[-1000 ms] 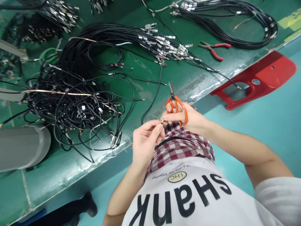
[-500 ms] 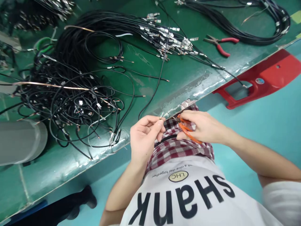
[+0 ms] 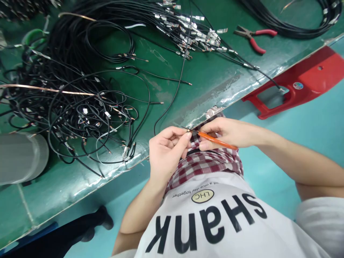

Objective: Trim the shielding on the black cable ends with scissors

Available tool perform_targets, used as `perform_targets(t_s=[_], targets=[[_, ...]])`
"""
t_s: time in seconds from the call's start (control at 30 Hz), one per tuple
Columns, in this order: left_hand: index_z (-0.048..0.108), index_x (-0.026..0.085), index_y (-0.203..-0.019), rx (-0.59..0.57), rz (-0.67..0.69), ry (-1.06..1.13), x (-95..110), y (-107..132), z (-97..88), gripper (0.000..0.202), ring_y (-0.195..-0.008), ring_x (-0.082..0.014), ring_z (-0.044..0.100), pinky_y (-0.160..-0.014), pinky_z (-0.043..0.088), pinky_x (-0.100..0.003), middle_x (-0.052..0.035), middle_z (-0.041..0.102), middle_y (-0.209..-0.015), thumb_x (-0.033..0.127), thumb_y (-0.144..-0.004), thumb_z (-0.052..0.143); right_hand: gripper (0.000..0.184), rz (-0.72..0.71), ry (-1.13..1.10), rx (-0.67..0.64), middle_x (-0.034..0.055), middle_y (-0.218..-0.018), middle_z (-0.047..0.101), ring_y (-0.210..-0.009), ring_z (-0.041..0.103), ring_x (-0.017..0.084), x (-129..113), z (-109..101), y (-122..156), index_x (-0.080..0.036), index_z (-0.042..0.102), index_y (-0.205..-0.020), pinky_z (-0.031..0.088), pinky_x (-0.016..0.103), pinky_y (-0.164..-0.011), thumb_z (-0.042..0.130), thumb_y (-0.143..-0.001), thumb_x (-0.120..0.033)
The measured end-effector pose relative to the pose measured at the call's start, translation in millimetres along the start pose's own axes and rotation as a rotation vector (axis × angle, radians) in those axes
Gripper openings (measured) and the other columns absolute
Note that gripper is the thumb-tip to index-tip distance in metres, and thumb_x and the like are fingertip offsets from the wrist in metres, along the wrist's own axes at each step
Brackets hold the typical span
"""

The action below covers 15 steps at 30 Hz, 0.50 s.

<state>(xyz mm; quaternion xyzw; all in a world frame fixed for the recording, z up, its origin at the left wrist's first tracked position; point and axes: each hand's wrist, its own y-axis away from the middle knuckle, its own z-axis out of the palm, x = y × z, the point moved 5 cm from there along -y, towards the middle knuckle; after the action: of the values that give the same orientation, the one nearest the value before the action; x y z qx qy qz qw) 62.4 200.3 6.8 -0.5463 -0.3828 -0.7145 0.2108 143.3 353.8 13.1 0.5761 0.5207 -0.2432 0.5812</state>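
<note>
My left hand [image 3: 169, 145] is closed, with thumb and forefinger pinching the end of a black cable; a small brassy tip [image 3: 189, 130] shows at the fingertips. My right hand [image 3: 224, 132] is wrapped round orange-handled scissors [image 3: 216, 139], seen edge-on. Their thin dark point reaches left to the pinched cable end; whether the blades touch it I cannot make out. Both hands meet just off the bench edge, above my lap. From the bench, a black cable [image 3: 176, 95] runs down behind my left hand.
On the green bench [image 3: 166, 82] lie a tangled pile of black cables [image 3: 80, 114], a bundle with metal terminals [image 3: 193, 36], and red-handled pliers [image 3: 252, 37]. A grey jar [image 3: 23, 157] stands at left. Beyond the edge is a red stool [image 3: 309, 82]; another person's leg [image 3: 77, 229] shows lower left.
The scissors' handles, spread apart before, now line up as one, and their point has come left to the cable end. My left hand keeps its pinch. The view has shifted slightly.
</note>
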Motion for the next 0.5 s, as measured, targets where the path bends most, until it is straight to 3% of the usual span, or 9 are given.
perform_targets(t_s=[0.17,0.37,0.5], targets=[[0.065,0.013,-0.084,0.001,-0.005,-0.028,-1.4,0.9,0.0,0.023,-0.04,-0.0026,0.045,-0.039,0.034,-0.014,0.0004,0.061,-0.059,0.033,-0.08,0.077,0.05,0.032,0.043,-0.005,-0.0031,-0.067,0.042,-0.058,0.035,0.009,-0.5,-1.3,-0.7,-0.018,0.056,-0.072,0.026,0.024,-0.052,0.065,-0.083,-0.066],[0.068,0.013,-0.085,-0.004,0.035,0.029,-0.5,-1.4,-1.3,0.019,-0.042,-0.002,0.045,-0.041,0.033,-0.015,0.0,0.06,-0.062,0.03,-0.083,0.074,0.056,0.088,0.317,0.192,-0.0042,-0.062,0.038,-0.058,0.031,0.01,3.6,-8.2,3.0,-0.019,0.045,-0.067,0.023,0.025,-0.056,0.064,-0.081,-0.07],[0.071,0.012,-0.088,-0.03,0.014,0.104,-1.3,-4.0,-4.8,0.017,-0.042,-0.0018,0.044,-0.04,0.03,-0.014,-0.0002,0.059,-0.062,0.029,-0.084,0.073,0.056,0.096,0.392,0.201,-0.005,-0.061,0.036,-0.059,0.029,0.01,7.0,-10.1,7.0,-0.019,0.042,-0.068,0.021,0.026,-0.057,0.063,-0.082,-0.069]])
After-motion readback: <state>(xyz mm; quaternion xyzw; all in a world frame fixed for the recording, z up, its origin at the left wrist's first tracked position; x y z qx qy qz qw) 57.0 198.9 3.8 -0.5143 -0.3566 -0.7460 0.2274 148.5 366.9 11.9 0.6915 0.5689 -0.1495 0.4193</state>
